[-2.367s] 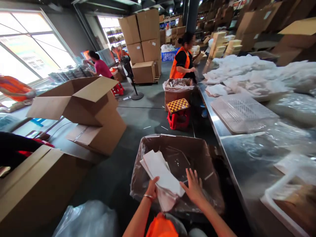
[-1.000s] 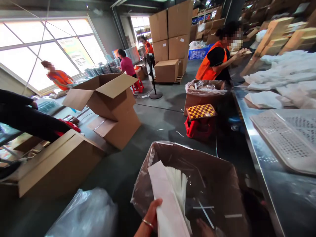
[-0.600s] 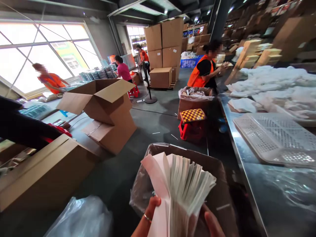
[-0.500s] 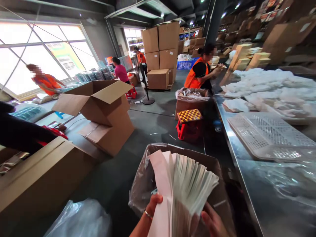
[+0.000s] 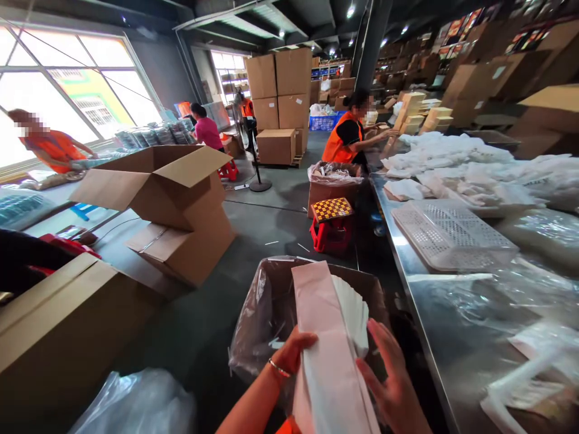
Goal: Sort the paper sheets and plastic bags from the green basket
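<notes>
Stack of white paper (image 5: 332, 355) over plastic-lined carton (image 5: 284, 280), left hand (image 5: 294, 351) gripping its left edge; right hand (image 5: 389, 374) unclenched, fingers spread by the right edge (contact unclear). Perforated tray (image 5: 452, 235) on metal tabletop (image 5: 427, 307), right.

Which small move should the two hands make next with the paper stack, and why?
Perhaps the right hand should press the paper stack even: it is open beside the fanned sheets, while the left hand grips the opposite side.
</notes>
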Action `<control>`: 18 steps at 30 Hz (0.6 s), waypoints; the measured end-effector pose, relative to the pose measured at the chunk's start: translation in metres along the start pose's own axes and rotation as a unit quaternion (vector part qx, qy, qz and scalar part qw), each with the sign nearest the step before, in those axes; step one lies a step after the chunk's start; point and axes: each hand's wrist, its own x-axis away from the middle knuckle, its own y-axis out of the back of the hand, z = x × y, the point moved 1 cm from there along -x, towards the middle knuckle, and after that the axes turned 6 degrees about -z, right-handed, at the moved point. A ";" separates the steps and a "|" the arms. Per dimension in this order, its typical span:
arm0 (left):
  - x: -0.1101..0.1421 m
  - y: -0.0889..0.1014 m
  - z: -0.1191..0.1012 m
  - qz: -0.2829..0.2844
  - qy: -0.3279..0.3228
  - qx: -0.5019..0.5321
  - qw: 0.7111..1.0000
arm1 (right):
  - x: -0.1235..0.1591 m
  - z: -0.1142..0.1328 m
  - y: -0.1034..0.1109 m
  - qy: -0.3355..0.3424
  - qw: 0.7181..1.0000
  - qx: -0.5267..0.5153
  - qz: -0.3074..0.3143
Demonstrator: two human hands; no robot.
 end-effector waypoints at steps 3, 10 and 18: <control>0.005 -0.010 0.010 0.020 -0.010 -0.026 0.999 | 0.006 0.001 0.004 0.098 0.992 0.043 0.065; -0.002 -0.016 0.041 0.029 -0.028 0.001 0.999 | 0.026 -0.008 0.008 0.015 0.992 0.074 0.103; -0.012 -0.018 0.060 0.065 0.193 0.028 0.979 | 0.047 0.005 0.029 0.056 0.995 0.072 0.038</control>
